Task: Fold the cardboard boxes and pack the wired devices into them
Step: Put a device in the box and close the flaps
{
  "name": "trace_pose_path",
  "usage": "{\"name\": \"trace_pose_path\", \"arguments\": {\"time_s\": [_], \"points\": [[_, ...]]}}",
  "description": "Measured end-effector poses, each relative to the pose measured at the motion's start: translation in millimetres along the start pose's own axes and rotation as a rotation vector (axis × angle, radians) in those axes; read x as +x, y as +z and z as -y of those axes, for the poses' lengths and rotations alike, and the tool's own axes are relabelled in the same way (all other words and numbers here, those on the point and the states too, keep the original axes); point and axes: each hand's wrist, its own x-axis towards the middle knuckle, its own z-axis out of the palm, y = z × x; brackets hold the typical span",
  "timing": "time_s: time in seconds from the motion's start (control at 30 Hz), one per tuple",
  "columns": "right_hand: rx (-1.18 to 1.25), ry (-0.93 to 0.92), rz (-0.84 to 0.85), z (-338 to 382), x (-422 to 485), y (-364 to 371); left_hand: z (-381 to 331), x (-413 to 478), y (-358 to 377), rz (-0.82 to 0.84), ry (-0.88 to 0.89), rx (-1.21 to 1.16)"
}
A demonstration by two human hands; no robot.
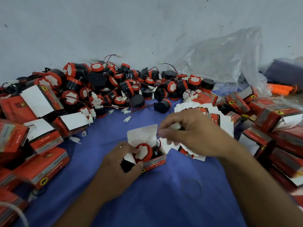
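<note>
head view. gripped the red box (155, 161) at the middle of the blue cloth (164, 202) with the left hand (121, 167), fingers and thumb curled round its near left corner, likely to hold the mouth upward and stop the light card from sliding. raised the white plug (175, 126) just above the box with the right hand (196, 135), pinched between thumb and fingertips, remaining fingers loosely bent; probably gathered up this way so the wire could follow the body in rather than trail over the edge. wire too blurred to trace. seated the round device (143, 150) inside the box, tilted, red-rimmed white face toward the camera, black body below. left the white flap (144, 133) standing open behind it, not yet closed. printed in red, with a grey band and a yellow badge on the front. heaped loose devices (101, 86) along the far edge, fanned flat boxes (188, 106) just beyond the right hand, piled folded boxes (37, 167) at left and right, seemingly for easy reach.
</note>
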Motion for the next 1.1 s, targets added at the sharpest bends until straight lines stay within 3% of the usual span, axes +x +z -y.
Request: {"name": "trace_pose_path", "arguments": {"time_s": [0.17, 0.2, 0.3, 0.43, 0.7, 0.83, 0.93, 1.1], "points": [[-0.619, -0.071, 0.211, -16.7, 13.0, 57.9, -3.1, 1.4, -1.4, 0.032, 0.040, 0.014], [-0.646, -0.073, 0.228, -17.0, 13.5, 60.3, -4.1, 1.8, -1.6, 0.030, 0.037, 0.007], [-0.477, -0.052, 0.264, -13.6, 10.7, 48.3, -4.2, 2.3, -3.0, 0.017, 0.027, 0.010], [-0.353, 0.037, 0.113, -20.5, 7.8, 31.4, -4.5, 1.7, -3.2, 0.014, 0.019, 0.057], [-0.577, -0.084, 0.176, -20.3, 10.7, 53.6, -5.1, 0.0, 0.6, 0.024, 0.097, 0.090], [-0.423, -0.019, 0.269, -18.3, 9.5, 48.2, -4.5, 1.6, 0.8, -0.007, 0.063, 0.116], [-0.322, 0.026, 0.157, -18.7, 8.7, 35.5, -3.7, 1.2, 0.5, -0.032, 0.068, 0.100], [-0.650, 0.037, 0.110, -18.9, 10.7, 42.9, -6.0, 0.7, 0.4, -0.028, 0.075, 0.079]]}}
